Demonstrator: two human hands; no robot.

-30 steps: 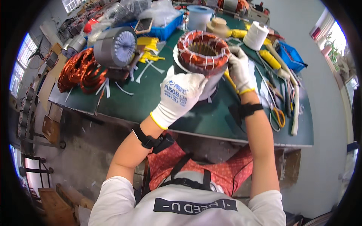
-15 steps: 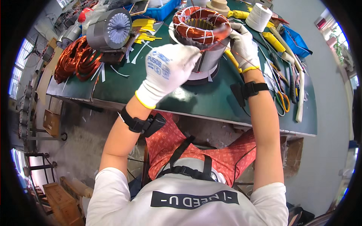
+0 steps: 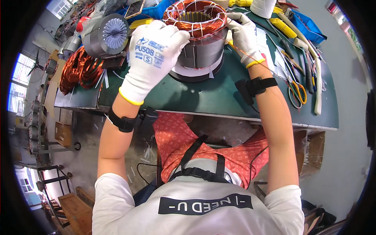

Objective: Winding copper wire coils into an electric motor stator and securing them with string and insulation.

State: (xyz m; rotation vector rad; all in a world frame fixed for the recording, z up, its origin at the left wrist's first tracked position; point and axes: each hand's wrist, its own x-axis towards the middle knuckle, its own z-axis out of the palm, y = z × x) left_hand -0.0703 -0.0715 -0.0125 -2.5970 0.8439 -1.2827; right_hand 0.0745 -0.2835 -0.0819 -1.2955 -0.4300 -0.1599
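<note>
A motor stator [image 3: 201, 53] with a grey metal body stands upright on a round white base with a dark rim. Its copper winding [image 3: 188, 26] rings the top, tied with white cord. My left hand [image 3: 154, 53], in a white glove with a yellow cuff, is closed at the winding's left side; its fingertips pinch something I cannot make out. On the other side my gloved right hand [image 3: 244, 39] has its fingers bent close together beside the winding's right edge. A thin copper-coloured wire [image 3: 239, 49] runs from the stator across that hand; the fingertips are partly hidden.
Left lie a second stator [image 3: 92, 43] and coils of copper wire [image 3: 76, 72]. A white cord spool [image 3: 261, 8], yellow strips [image 3: 282, 28], scissors [image 3: 297, 94] and several hand tools are at right. Blue bins [image 3: 309, 29] stand behind on the green table [image 3: 168, 94].
My left hand has moved from the stator's front to the left side of the winding. My right hand stays at the right side. The whole view has shifted slightly.
</note>
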